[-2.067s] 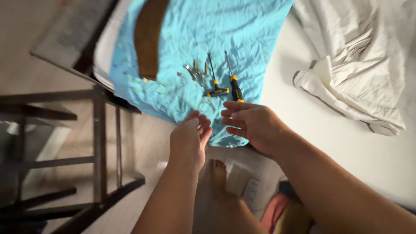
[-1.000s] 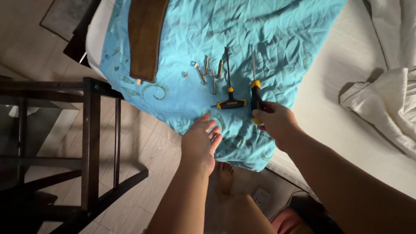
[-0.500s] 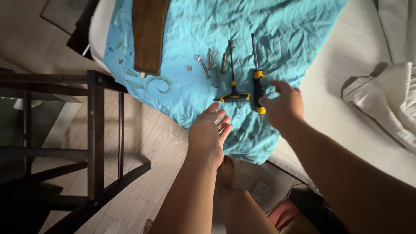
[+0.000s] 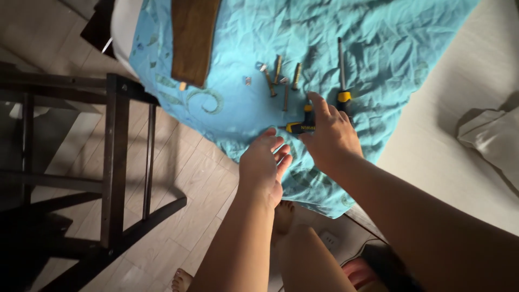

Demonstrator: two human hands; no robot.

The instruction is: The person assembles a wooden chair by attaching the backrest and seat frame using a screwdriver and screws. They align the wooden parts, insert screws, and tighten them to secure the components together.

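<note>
The right hand point(image 4: 331, 136) lies over a yellow-black T-handle tool point(image 4: 300, 127) on the blue cloth point(image 4: 378, 32), fingers loosely spread, index at 12 o'clock. A screwdriver point(image 4: 341, 81) lies at its 1 o'clock. The left hand point(image 4: 264, 165), open, rests at the cloth's edge. 4 bolts point(image 4: 281, 75) lie at 11 o'clock, a wood board point(image 4: 193, 38) beyond.

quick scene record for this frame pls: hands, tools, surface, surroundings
left hand: palm down on the blue cloth near its edge, holds nothing
right hand: fingers on the T-handle tool
screwdriver: lies on the cloth, beside the right hand
bolts: several loose ones above the hands
plank: dark wood, on the cloth's upper left
frame: dark wood, stands on the floor at left
</note>
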